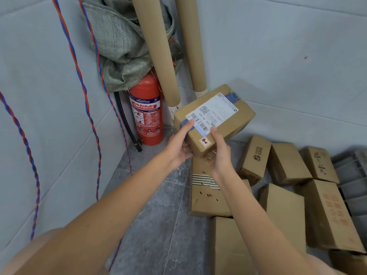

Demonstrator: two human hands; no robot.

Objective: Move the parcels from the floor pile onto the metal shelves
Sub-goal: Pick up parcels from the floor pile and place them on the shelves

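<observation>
A brown parcel (215,119) is being held up in the air, above the pile of boxes (288,187) on the floor. It is tilting, with its far end pointing up toward the wall corner. A white label (211,114) is sitting on its top, and blue tape is running across it.

Both hands are holding the near end of the parcel. The left hand (178,147) is gripping the left corner, with its thumb lying flat on top by the blue tape and its fingers curling under. The right hand (220,153) is gripping the right side of that end, with its thumb on top next to the label and its fingers under the box.

Right under the hands, a flat box (206,197) with black stripes is lying on the gray floor (158,215). More boxes are lying close together to the right, touching each other.

Two tall cardboard tubes (158,56) are standing in the corner, just behind the parcel's far end. A red fire extinguisher (147,114) is standing to the left of them, near the parcel. A gray-green sack (119,46) is hanging over it. Twisted red and blue cords (87,96) are hanging down the left wall.

There is open floor to the left of the pile, in front of the person.
</observation>
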